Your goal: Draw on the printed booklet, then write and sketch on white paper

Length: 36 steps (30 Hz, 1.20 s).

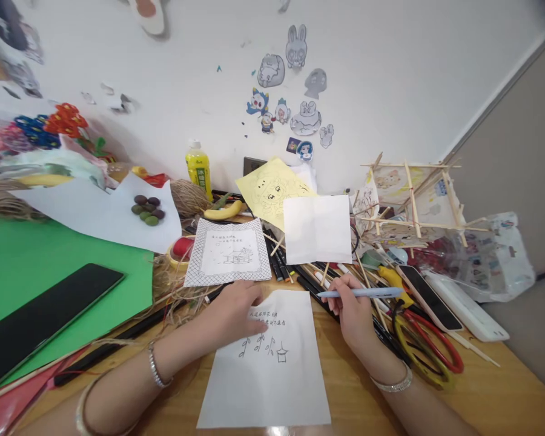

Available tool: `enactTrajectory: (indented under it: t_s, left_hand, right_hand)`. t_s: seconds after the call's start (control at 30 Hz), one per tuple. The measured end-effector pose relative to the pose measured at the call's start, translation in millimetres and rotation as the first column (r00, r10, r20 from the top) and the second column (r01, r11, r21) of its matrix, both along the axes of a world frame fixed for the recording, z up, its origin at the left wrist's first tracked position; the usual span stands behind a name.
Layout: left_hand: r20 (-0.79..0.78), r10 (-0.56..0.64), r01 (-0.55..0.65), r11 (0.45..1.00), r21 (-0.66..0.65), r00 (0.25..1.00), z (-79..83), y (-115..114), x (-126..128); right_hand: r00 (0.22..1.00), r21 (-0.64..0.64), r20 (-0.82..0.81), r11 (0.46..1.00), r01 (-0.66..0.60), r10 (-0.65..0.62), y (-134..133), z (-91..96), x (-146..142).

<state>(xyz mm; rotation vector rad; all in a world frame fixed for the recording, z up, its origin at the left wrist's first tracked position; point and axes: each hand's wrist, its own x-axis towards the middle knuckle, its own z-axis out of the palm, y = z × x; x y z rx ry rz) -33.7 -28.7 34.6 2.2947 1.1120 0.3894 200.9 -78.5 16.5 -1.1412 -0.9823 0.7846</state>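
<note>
A white sheet (263, 393) lies on the table in front of me, with handwritten lines, leafy sprigs and a small lantern drawn on its upper half. My left hand (238, 315) is over the sheet's upper left edge, thumb apart from the fingers and nothing in it; whether it presses on the paper I cannot tell. To the right of the sheet, my right hand (352, 315) grips a light blue pen (376, 292), held nearly level with its tip pointing left. Just beyond my left hand lies a drawing with a cross-hatched border (227, 254).
Blank white paper (318, 230) and a yellow drawing (267, 188) lie behind. On the right are scissors (424, 354), a phone (429, 297) and a stick frame (409, 200). Leftward are a black tablet (49, 321), green card (72, 242) and a bottle (198, 169). Markers (277, 260) are scattered centrally.
</note>
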Motion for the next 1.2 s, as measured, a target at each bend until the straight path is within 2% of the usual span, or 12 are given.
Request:
enactTrajectory:
  t_s: [0.13,0.23,0.37,0.47,0.63,0.73,0.83,0.93,1.07,1.2]
  left_hand:
    - [0.171,0.032,0.0,0.983,-0.185,0.985,5.1,2,-1]
    - [0.333,0.037,0.077,0.944,-0.321,0.942,9.0,3,0]
    - [0.515,0.088,0.199,0.857,-0.476,0.853,10.8,3,0]
    - [0.587,0.169,0.227,0.811,-0.54,0.792,10.0,2,-2]
    - [0.629,0.265,0.234,0.769,-0.596,0.731,9.4,2,-2]
    - [0.639,0.317,0.203,0.77,-0.605,0.701,8.3,3,0]
    - [0.638,0.362,0.149,0.783,-0.604,0.68,6.1,6,1]
    - [0.64,0.391,0.109,0.794,-0.598,0.662,5.0,10,-1]
    - [0.648,0.406,0.121,0.783,-0.611,0.645,6.1,15,-6]
    - [0.605,0.416,0.123,0.748,-0.652,0.679,4.0,16,-6]
  right_hand:
    - [0.993,0.017,0.088,0.997,0.076,-0.077,-1,0.2,4]
    - [0.977,0.003,0.183,0.994,0.112,-0.111,1,-2.8,9]
    - [0.995,-0.068,0.1,0.997,0.029,-0.022,8,-10.4,13]
    - [0.991,-0.081,0.123,0.996,-0.044,0.053,12,-12.7,9]
    - [0.983,-0.095,0.109,0.986,-0.14,0.15,5,-6.9,-3]
    - [0.984,-0.091,0.084,0.984,-0.151,0.159,2,-6.6,-4]
    - [0.968,-0.09,0.157,0.979,-0.183,0.195,2,-9.7,-3]
    - [0.963,-0.094,0.232,0.989,-0.117,0.136,8,-12.7,-2]
    - [0.986,-0.082,0.163,0.996,-0.026,0.039,16,-13.5,3]
    - [0.992,-0.048,0.126,0.999,-0.014,0.02,19,-12.6,9]
